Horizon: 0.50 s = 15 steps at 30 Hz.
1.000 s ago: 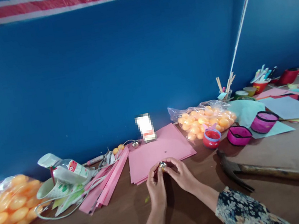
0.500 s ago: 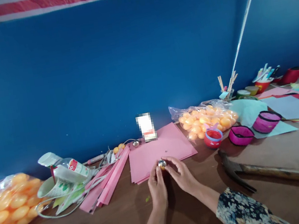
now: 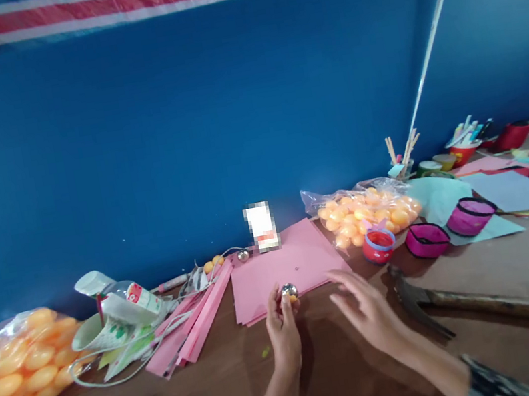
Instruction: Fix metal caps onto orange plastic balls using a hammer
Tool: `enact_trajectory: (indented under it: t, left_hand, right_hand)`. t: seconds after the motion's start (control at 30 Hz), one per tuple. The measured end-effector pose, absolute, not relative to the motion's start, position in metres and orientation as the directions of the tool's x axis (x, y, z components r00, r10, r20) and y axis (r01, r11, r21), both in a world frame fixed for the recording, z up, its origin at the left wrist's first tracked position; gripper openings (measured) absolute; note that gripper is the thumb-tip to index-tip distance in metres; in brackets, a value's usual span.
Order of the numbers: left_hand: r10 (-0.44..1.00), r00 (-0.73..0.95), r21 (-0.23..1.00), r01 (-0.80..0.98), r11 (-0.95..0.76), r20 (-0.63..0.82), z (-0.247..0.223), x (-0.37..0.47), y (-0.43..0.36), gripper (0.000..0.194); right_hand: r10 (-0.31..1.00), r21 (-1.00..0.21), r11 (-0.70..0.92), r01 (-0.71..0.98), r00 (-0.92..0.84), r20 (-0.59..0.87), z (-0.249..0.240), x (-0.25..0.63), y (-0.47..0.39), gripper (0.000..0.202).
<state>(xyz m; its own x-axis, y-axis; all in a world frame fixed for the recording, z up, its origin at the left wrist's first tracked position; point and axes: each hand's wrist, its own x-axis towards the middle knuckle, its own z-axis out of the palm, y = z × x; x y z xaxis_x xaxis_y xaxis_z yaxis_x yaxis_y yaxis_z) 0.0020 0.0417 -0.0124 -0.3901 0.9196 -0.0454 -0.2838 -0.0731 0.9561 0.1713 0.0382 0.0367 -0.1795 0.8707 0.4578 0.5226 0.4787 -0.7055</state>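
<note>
Between the thumb and fingers of my left hand [image 3: 283, 327] is a small silver-and-orange ball [image 3: 289, 291], shiny on top and orange below, held just above the near edge of the pink paper sheets [image 3: 285, 261]. My right hand [image 3: 367, 309] is off to the right of the ball, fingers apart and holding nothing. It hovers over the brown table between the paper and the hammer [image 3: 421, 300]. Another shiny silver piece [image 3: 243, 255] lies at the back left of the paper, close to some orange balls [image 3: 213, 262].
Bags of orange balls stand at left [image 3: 23, 366] and back right [image 3: 363, 212]. Pink strips [image 3: 199, 324], a white cable [image 3: 113, 383] and a bottle [image 3: 134, 297] lie left. A red cup [image 3: 379, 246] and magenta pouches [image 3: 426, 240] stand right. A blue partition [image 3: 229, 109] rises behind.
My right hand has let go of the silver-and-orange ball and moved right with its fingers spread. My left hand keeps the ball in nearly the same place.
</note>
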Motion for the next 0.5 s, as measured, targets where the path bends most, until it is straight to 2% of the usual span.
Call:
enact_trajectory:
  t: [0.1,0.2,0.27,0.33,0.5]
  left_hand:
    - [0.914,-0.402,0.94,-0.328,-0.095,-0.048,-0.015,0.002,0.043,0.048]
    - [0.919,-0.39,0.928,-0.361,-0.093,-0.06,-0.014,0.002,0.042,0.045]
    - [0.922,-0.381,0.918,-0.386,-0.088,-0.071,-0.012,0.002,0.041,0.044]
    - [0.92,-0.385,0.91,-0.402,-0.097,-0.072,-0.01,0.002,0.04,0.043]
    - [0.919,-0.393,0.929,-0.354,-0.111,-0.04,-0.01,0.002,0.041,0.049]
  right_hand:
    - [0.793,-0.413,0.499,0.762,-0.209,0.572,0.037,0.242,0.03,0.035]
    - [0.817,-0.188,0.354,0.916,-0.204,0.539,0.021,0.308,0.021,0.04]
    - [0.863,-0.105,0.287,0.952,-0.209,0.46,0.007,0.337,0.012,0.043]
    - [0.882,-0.037,0.296,0.955,-0.258,0.394,-0.004,0.352,0.002,0.044]
    - [0.871,0.1,0.325,0.94,-0.339,0.355,-0.014,0.357,-0.009,0.052]
